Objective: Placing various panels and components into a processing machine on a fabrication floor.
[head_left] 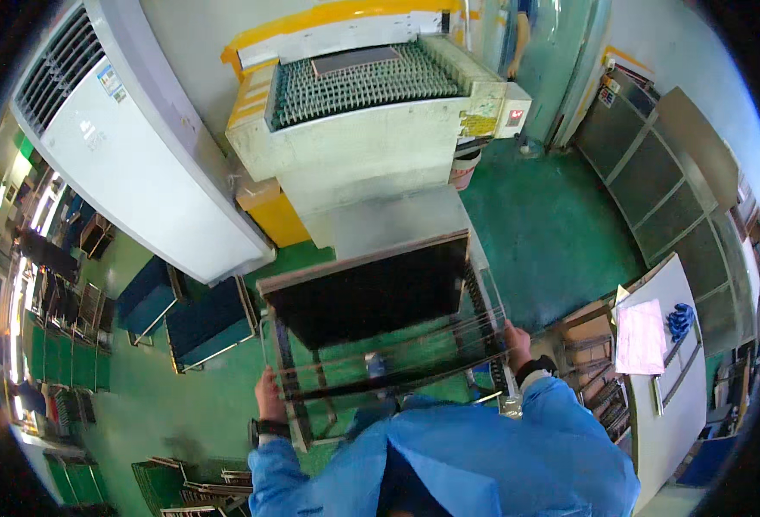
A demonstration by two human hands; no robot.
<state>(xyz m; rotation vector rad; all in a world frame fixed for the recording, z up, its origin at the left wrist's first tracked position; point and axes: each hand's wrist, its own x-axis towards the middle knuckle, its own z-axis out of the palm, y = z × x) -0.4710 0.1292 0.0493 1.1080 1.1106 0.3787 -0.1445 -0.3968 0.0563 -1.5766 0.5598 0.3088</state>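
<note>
A slotted rack (pixel 476 303) stands in front of me, with toothed dark rails down its sides and a stack of black panels (pixel 371 293) at its far end. My left hand (pixel 268 396) is closed at the rack's near left side. On the near right side, my right hand (pixel 518 345) has its fingers closed round the edge. Between my hands, blurred thin bars and a dark strip (pixel 397 376) run across the rack. The fingertips of both hands are partly hidden.
Beyond the rack is a pale machine (pixel 380 159) with a roller bed (pixel 367 90) carrying a dark panel. A white air conditioner (pixel 130 164) stands left, near racks of dark panels (pixel 212 327). Right are a table (pixel 668 431) with pink paper (pixel 641 338) and leaning grey panels (pixel 655 177).
</note>
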